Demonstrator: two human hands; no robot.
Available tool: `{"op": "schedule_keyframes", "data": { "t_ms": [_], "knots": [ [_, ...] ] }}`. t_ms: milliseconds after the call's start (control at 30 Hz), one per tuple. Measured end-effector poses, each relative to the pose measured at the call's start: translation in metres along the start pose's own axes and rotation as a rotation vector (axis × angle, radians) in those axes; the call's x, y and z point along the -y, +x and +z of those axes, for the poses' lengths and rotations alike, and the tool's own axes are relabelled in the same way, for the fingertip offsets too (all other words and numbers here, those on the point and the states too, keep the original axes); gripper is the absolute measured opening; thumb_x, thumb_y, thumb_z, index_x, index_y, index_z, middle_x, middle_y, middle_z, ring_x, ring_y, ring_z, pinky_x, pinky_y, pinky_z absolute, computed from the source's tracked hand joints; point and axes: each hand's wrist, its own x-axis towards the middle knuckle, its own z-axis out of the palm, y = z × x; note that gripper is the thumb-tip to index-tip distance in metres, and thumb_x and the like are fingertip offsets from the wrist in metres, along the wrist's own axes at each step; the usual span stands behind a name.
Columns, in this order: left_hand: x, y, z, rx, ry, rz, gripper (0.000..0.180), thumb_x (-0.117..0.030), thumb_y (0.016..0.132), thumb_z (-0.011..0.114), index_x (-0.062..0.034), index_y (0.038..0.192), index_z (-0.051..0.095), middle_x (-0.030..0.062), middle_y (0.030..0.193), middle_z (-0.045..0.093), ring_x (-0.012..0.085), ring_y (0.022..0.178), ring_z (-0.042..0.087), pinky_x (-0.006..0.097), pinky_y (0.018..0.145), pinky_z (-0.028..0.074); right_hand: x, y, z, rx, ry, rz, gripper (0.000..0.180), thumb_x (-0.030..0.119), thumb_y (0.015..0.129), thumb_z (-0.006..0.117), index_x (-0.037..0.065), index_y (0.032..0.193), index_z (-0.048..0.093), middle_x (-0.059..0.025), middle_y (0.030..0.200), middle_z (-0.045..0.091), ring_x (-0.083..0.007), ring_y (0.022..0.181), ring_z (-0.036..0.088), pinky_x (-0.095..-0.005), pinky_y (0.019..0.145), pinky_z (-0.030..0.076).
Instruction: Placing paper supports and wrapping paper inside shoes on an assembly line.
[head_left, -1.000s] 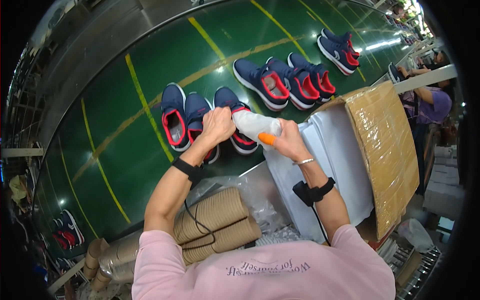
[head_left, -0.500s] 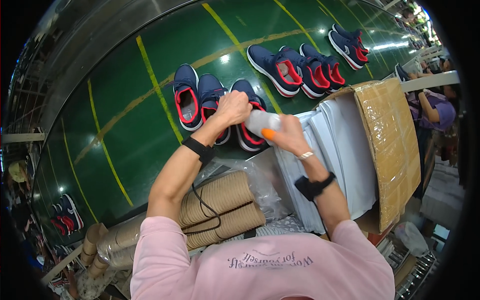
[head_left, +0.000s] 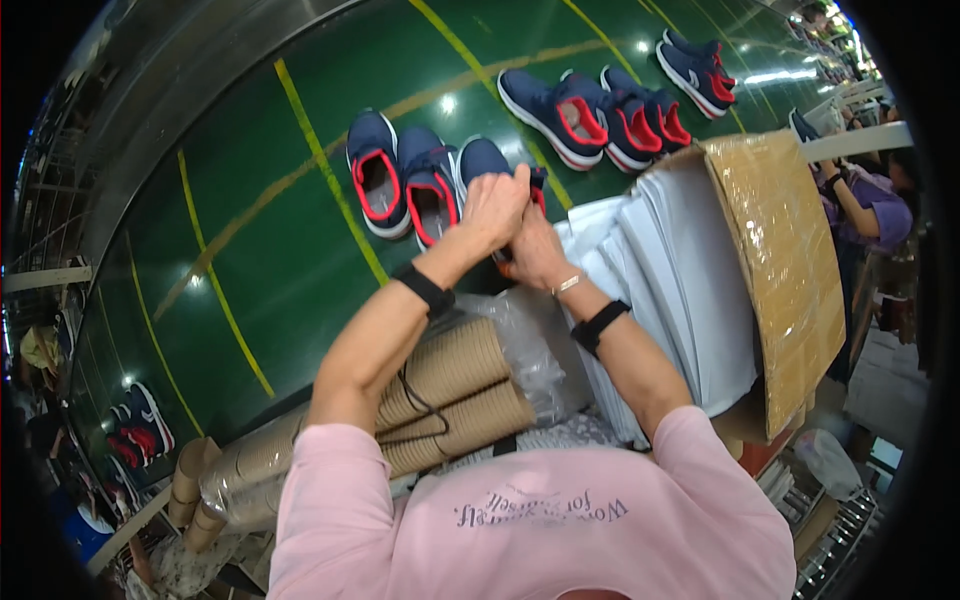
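Both my hands are at a navy sneaker (head_left: 484, 157) with a white sole and red lining, lying toe away from me. My left hand (head_left: 492, 212) is closed over its upper near the tongue. Close against it, my right hand (head_left: 536, 248) reaches down at the shoe's opening, its fingers mostly hidden behind the left hand and the shoe. The white wad of paper is out of sight. Directly left lie two matching sneakers (head_left: 376, 170) (head_left: 428, 180), their insoles showing.
Several more navy sneakers (head_left: 548, 110) stand farther right on the green, yellow-lined surface (head_left: 250, 220). Right of my hands, a cardboard box (head_left: 775, 270) holds stacked white paper sheets (head_left: 690, 290). Nested brown cardboard forms (head_left: 440, 400) and clear plastic lie near me. A co-worker in purple (head_left: 875, 210) is far right.
My right hand has moved left and down to the shoe, and the white paper wad it held is no longer visible. My left hand has shifted slightly right over the upper.
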Motion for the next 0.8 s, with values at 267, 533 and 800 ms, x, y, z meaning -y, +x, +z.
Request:
{"op": "schedule_keyframes", "data": {
  "t_ms": [267, 533, 800],
  "knots": [
    [0.077, -0.055, -0.052, -0.147, 0.217, -0.385, 0.054, -0.022, 0.068, 0.068, 0.0007, 0.108, 0.04, 0.0226, 0.087, 0.058, 0.0372, 0.085, 0.057, 0.041, 0.077, 0.046, -0.023, 0.023, -0.032, -0.081, -0.083, -0.188, 0.042, 0.017, 0.064, 0.071, 0.0, 0.097, 0.05, -0.0183, 0.095, 0.055, -0.0324, 0.081, 0.058, -0.0391, 0.068, 0.05],
    [0.07, -0.099, -0.075, 0.154, 0.314, -0.623, 0.056, -0.019, 0.072, 0.06, 0.0006, 0.118, 0.035, 0.0202, 0.092, 0.062, 0.0347, 0.082, 0.063, 0.046, 0.069, 0.05, 0.029, -0.103, -0.089, 0.263, 0.942, 0.295, 0.013, 0.006, 0.075, 0.066, 0.002, 0.087, 0.061, -0.0024, 0.082, 0.061, -0.0089, 0.078, 0.057, -0.0246, 0.065, 0.046],
    [-0.089, -0.168, -0.089, 0.265, -0.242, 0.025, 0.075, -0.025, 0.063, 0.076, 0.0038, 0.122, 0.04, 0.0226, 0.116, 0.05, 0.0373, 0.105, 0.049, 0.039, 0.091, 0.04, 0.072, -0.132, -0.024, -0.059, 1.361, 0.273, 0.012, 0.01, 0.083, 0.056, 0.001, 0.075, 0.056, 0.0028, 0.067, 0.053, -0.0046, 0.065, 0.043, -0.023, 0.056, 0.039]
  ]
}}
